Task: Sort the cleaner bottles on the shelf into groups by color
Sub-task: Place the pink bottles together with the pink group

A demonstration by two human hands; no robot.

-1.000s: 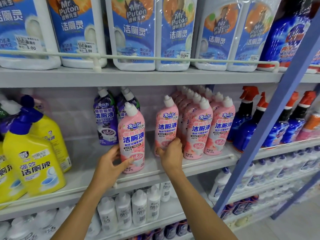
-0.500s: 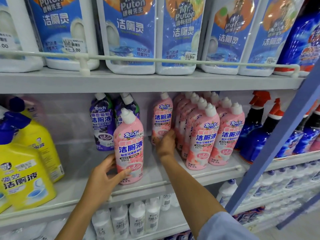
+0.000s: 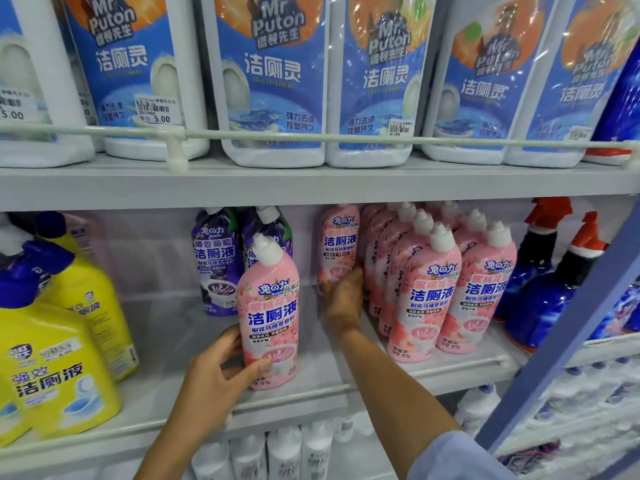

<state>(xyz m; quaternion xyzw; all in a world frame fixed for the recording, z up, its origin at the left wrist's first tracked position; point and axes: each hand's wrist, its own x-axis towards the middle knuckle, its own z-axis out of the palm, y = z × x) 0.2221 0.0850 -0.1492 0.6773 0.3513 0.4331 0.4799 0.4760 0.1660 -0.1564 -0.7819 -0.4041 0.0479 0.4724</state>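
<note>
The left grip [image 3: 214, 379] curls round the lower body of a stray pink bottle [image 3: 272, 317], upright at the front of the shelf [image 3: 162, 334], just ahead of the purple bottles [image 3: 214, 261]. The right grip [image 3: 343, 299] wraps the base of a rear pink bottle [image 3: 337, 247] beside the pink group [image 3: 427, 296]. That one should be kept upright and seated flush against its neighbours. A second ago it stood further forward. The stray has barely shifted.

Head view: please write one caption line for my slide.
The left hand grips a pink bottle at the shelf front while the right hand holds a second pink bottle beside the pink row.
</note>
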